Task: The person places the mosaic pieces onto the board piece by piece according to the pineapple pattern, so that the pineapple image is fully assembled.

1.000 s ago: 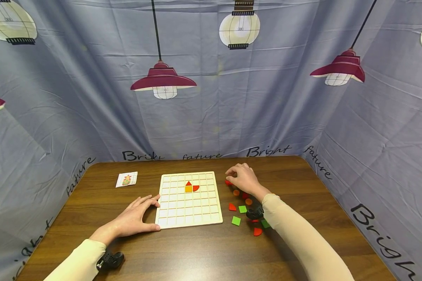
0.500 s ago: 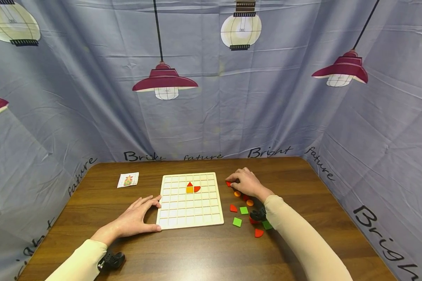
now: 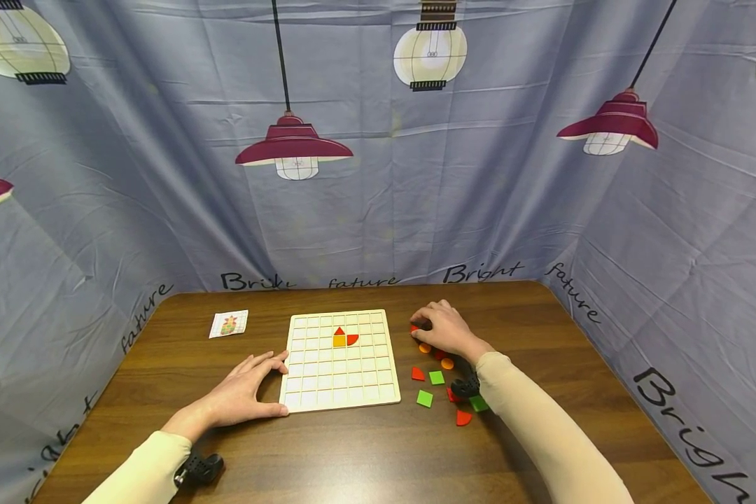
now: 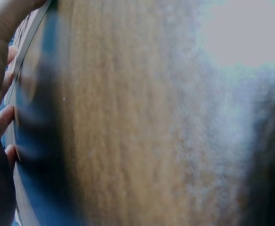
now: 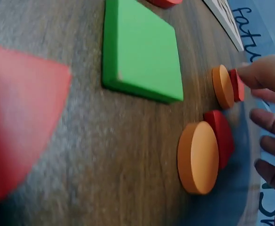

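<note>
My left hand (image 3: 242, 392) rests at the left side of a pale gridded board (image 3: 327, 378), fingertips on its left edge and thumb at the near left corner. In the left wrist view, its fingers (image 4: 5, 117) touch the edge. On the board sit a red triangle (image 3: 339, 331), a yellow square (image 3: 339, 341) and a red quarter-circle piece (image 3: 353, 339). Right of the board, my right hand (image 3: 446, 329) pinches a red piece (image 5: 238, 84) between thumb and fingers, low at the table; its shape is partly hidden. An orange disc (image 5: 223, 87) lies beside it.
Loose pieces lie right of the board: green squares (image 3: 425, 398), red pieces (image 3: 463, 418) and another orange disc (image 5: 200, 157). A pineapple pattern card (image 3: 229, 324) lies at the back left of the wooden table (image 3: 327, 462). A printed curtain (image 3: 365, 224) stands behind.
My right hand has closed in on the red piece and drawn it slightly to the right. The left hand and the pieces on the board have stayed put.
</note>
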`<action>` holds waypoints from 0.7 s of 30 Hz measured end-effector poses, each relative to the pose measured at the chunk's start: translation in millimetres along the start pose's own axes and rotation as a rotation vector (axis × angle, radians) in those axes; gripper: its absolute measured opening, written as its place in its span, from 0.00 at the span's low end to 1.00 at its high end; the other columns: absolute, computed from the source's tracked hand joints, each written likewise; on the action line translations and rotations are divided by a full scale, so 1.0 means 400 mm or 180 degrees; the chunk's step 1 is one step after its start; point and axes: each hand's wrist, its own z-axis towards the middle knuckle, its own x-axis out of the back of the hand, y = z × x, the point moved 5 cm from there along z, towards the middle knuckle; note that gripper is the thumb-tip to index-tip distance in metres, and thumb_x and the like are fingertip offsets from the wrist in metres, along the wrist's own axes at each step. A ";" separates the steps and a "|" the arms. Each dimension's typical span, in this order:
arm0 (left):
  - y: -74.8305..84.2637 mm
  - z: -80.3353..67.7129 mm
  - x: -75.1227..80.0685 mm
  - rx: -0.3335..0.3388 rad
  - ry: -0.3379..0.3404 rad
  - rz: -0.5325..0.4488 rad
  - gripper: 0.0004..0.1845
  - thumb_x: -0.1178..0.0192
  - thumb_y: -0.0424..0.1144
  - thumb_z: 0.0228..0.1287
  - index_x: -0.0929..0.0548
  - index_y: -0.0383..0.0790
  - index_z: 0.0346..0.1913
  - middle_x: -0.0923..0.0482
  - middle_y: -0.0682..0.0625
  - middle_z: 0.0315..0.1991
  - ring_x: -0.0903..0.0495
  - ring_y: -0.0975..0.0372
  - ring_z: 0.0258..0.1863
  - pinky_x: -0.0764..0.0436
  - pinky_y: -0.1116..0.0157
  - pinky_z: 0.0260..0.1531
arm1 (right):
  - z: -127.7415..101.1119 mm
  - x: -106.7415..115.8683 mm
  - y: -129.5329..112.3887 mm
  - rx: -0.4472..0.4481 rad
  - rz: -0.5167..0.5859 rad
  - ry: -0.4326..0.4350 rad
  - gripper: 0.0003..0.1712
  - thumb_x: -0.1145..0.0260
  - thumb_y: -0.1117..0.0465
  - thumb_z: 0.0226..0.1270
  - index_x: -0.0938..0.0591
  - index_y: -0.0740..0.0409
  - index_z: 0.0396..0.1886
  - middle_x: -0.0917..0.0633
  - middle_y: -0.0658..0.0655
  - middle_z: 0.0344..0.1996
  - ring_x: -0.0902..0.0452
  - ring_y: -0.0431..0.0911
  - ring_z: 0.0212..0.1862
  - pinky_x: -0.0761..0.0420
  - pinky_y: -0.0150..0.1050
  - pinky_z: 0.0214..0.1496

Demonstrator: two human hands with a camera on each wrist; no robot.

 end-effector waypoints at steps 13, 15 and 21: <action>0.002 0.003 0.000 -0.0008 0.0020 0.0039 0.36 0.29 0.69 0.52 0.24 0.52 0.57 0.36 0.46 0.77 0.40 0.42 0.75 0.49 0.38 0.74 | -0.007 -0.005 0.019 0.0040 0.0018 0.0004 0.11 0.27 0.50 0.65 0.12 0.44 0.45 0.18 0.47 0.43 0.31 0.48 0.49 0.27 0.50 0.55; 0.004 0.002 0.000 -0.0013 0.0017 0.0034 0.36 0.29 0.69 0.53 0.24 0.51 0.57 0.36 0.46 0.76 0.40 0.41 0.75 0.49 0.38 0.74 | -0.007 -0.003 0.023 0.0004 -0.0011 0.0018 0.11 0.27 0.48 0.65 0.12 0.44 0.44 0.18 0.45 0.42 0.31 0.47 0.48 0.27 0.50 0.55; 0.002 0.003 -0.001 -0.0010 0.0008 0.0022 0.35 0.28 0.68 0.53 0.24 0.52 0.57 0.36 0.47 0.77 0.41 0.42 0.76 0.50 0.38 0.74 | -0.018 0.008 0.034 0.0028 -0.0040 0.0025 0.11 0.29 0.48 0.65 0.12 0.44 0.45 0.17 0.46 0.42 0.30 0.49 0.49 0.27 0.51 0.55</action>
